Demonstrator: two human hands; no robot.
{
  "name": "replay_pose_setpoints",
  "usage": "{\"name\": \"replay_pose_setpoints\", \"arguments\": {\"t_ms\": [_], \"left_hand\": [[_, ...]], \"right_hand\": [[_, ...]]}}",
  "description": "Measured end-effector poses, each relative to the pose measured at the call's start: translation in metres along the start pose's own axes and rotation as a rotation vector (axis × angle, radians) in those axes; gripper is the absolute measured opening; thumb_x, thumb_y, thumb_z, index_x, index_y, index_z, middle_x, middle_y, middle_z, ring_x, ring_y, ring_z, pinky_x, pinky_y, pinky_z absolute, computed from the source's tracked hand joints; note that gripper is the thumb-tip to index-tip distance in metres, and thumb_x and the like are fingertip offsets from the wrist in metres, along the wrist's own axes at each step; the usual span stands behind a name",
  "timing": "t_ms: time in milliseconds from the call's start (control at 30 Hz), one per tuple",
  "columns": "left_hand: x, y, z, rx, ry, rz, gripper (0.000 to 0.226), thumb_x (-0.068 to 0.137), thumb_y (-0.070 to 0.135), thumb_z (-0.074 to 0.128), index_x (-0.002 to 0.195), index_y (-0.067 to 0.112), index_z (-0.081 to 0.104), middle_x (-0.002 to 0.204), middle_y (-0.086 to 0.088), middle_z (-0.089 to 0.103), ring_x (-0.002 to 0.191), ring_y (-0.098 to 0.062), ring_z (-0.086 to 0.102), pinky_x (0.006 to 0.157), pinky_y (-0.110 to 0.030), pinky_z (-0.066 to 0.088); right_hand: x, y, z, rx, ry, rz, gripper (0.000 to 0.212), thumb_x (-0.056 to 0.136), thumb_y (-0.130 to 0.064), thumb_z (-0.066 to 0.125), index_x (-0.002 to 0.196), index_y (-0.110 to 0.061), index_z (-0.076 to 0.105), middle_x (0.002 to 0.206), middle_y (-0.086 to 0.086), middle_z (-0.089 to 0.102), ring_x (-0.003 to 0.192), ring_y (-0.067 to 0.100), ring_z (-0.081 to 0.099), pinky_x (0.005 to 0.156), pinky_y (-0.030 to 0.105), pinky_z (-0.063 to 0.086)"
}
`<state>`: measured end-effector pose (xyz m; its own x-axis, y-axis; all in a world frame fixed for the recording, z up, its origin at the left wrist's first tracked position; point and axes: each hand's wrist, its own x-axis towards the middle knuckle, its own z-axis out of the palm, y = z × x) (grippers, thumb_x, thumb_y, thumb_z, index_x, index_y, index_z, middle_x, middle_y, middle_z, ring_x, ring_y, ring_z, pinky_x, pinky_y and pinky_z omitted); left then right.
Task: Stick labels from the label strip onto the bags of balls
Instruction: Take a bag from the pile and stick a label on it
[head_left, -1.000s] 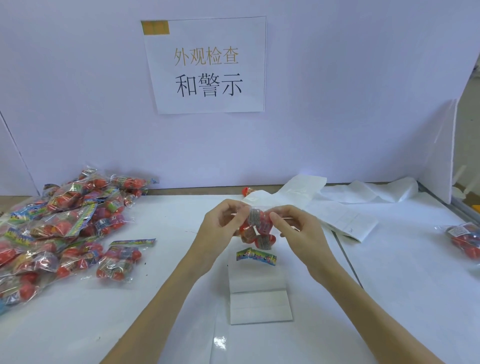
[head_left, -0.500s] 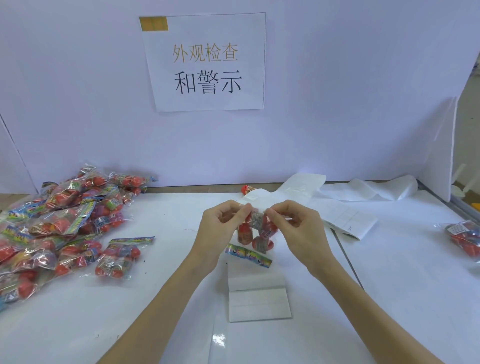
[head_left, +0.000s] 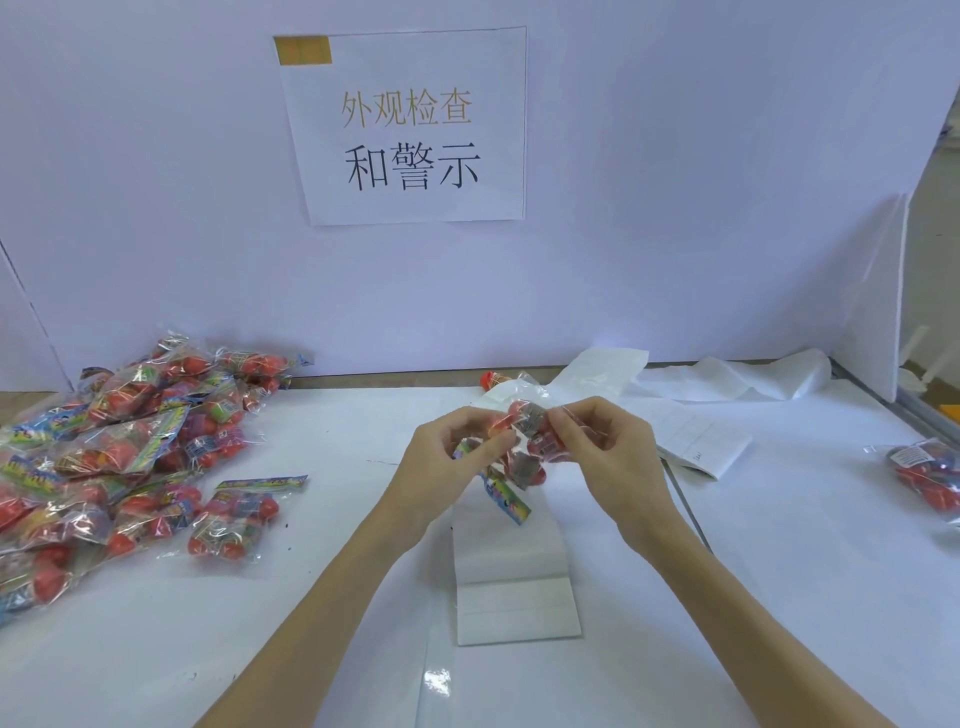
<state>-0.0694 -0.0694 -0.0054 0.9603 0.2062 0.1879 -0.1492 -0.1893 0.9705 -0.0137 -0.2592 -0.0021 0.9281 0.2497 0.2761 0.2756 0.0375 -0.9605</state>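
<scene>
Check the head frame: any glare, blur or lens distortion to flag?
Head view: a glare spot on the glossy table; the bag between left hand and right hand is slightly soft; wide-angle bending at the right partition; sign sharp, lighting even.

- We see even, bright, diffuse light with a cool lilac cast on the backboard (head_left: 675, 208).
- Below the paper sign (head_left: 410, 127), a small glare spot shines on the glossy table (head_left: 436, 680).
- Shadows under the arms are faint.
- Left of the sign, the pile of bags (head_left: 114, 457) glints and looks soft.
- Far from the sign, straight edges bow with wide-angle distortion.
</scene>
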Motion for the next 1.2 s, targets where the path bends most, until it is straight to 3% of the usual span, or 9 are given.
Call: {"name": "replay_pose_setpoints", "arguments": {"t_ms": [133, 233, 333, 467, 600, 733, 967, 1133, 1200], "left_hand": [[0.0, 0.004, 0.0, -0.079, 0.068, -0.007, 0.021, 0.09, 0.037, 0.076, 0.109, 0.03, 0.078, 0.097, 0.008, 0.079, 0.089, -0.01, 0.076, 0.072, -0.014, 0.055], [-0.001, 0.005, -0.001, -0.119, 0.06, -0.04, 0.041, 0.077, 0.048, 0.078, 0.113, 0.031, 0.074, 0.099, 0.007, 0.079, 0.09, -0.013, 0.077, 0.072, -0.019, 0.058], [-0.002, 0.002, -0.001, -0.068, -0.02, -0.072, 0.038, 0.072, 0.051, 0.08, 0.105, 0.032, 0.076, 0.097, 0.004, 0.079, 0.092, -0.018, 0.077, 0.077, -0.025, 0.061], [-0.002, 0.003, 0.003, -0.091, -0.019, -0.075, 0.03, 0.083, 0.049, 0.074, 0.107, 0.031, 0.08, 0.099, -0.001, 0.08, 0.094, -0.021, 0.077, 0.082, -0.028, 0.062], [0.003, -0.002, 0.0, -0.084, 0.094, -0.094, 0.031, 0.103, 0.034, 0.06, 0.097, 0.013, 0.082, 0.096, -0.006, 0.081, 0.094, -0.022, 0.077, 0.092, -0.033, 0.059], [0.005, -0.004, 0.004, -0.104, 0.126, -0.095, 0.034, 0.105, 0.031, 0.058, 0.093, 0.008, 0.08, 0.092, -0.012, 0.08, 0.084, -0.02, 0.076, 0.086, -0.038, 0.057], [0.002, -0.004, 0.01, -0.081, 0.045, -0.087, 0.032, 0.111, 0.016, 0.045, 0.115, 0.01, 0.075, 0.106, -0.009, 0.079, 0.095, -0.019, 0.074, 0.088, -0.034, 0.06], [0.003, -0.003, 0.011, -0.091, 0.063, -0.088, 0.033, 0.112, 0.015, 0.043, 0.113, 0.011, 0.076, 0.102, -0.005, 0.08, 0.094, -0.016, 0.075, 0.08, -0.025, 0.059], [0.001, -0.004, 0.01, -0.106, 0.088, -0.083, 0.034, 0.112, 0.014, 0.042, 0.108, 0.013, 0.076, 0.099, -0.003, 0.08, 0.089, -0.013, 0.074, 0.08, -0.025, 0.059]], "right_hand": [[0.001, -0.004, 0.0, 0.04, 0.011, 0.029, 0.016, 0.103, -0.012, 0.066, 0.091, -0.006, 0.076, 0.083, 0.007, 0.078, 0.078, 0.022, 0.078, 0.07, 0.025, 0.062], [0.001, -0.005, -0.002, 0.017, -0.029, 0.058, 0.016, 0.105, -0.018, 0.062, 0.1, -0.015, 0.076, 0.091, 0.0, 0.08, 0.086, 0.015, 0.078, 0.074, 0.019, 0.059], [-0.001, -0.009, -0.002, 0.024, -0.092, 0.08, 0.015, 0.103, -0.033, 0.064, 0.108, -0.026, 0.077, 0.095, -0.002, 0.079, 0.09, 0.013, 0.077, 0.075, 0.02, 0.059], [-0.002, -0.007, 0.001, 0.022, -0.03, 0.09, 0.019, 0.101, -0.028, 0.069, 0.09, -0.019, 0.083, 0.086, 0.002, 0.081, 0.082, 0.018, 0.078, 0.076, 0.025, 0.061], [0.001, -0.012, -0.007, 0.151, 0.016, 0.204, 0.021, 0.098, -0.03, 0.072, 0.096, -0.015, 0.085, 0.094, 0.006, 0.082, 0.084, 0.019, 0.078, 0.078, 0.021, 0.061], [0.001, -0.015, -0.007, 0.316, -0.031, 0.323, 0.027, 0.096, -0.033, 0.071, 0.101, -0.011, 0.085, 0.104, 0.009, 0.081, 0.082, 0.015, 0.075, 0.071, 0.018, 0.058], [-0.002, -0.014, -0.004, 0.417, 0.024, 0.37, 0.024, 0.095, -0.032, 0.074, 0.095, -0.012, 0.086, 0.103, 0.007, 0.081, 0.08, 0.009, 0.076, 0.066, 0.015, 0.056], [0.001, -0.011, -0.008, 0.432, 0.006, 0.4, 0.033, 0.094, -0.039, 0.072, 0.105, -0.009, 0.083, 0.112, 0.007, 0.08, 0.096, 0.016, 0.074, 0.096, 0.033, 0.058], [0.001, -0.012, -0.009, 0.374, -0.039, 0.385, 0.035, 0.097, -0.041, 0.068, 0.11, -0.011, 0.082, 0.112, 0.006, 0.08, 0.098, 0.018, 0.076, 0.098, 0.034, 0.057]]}}
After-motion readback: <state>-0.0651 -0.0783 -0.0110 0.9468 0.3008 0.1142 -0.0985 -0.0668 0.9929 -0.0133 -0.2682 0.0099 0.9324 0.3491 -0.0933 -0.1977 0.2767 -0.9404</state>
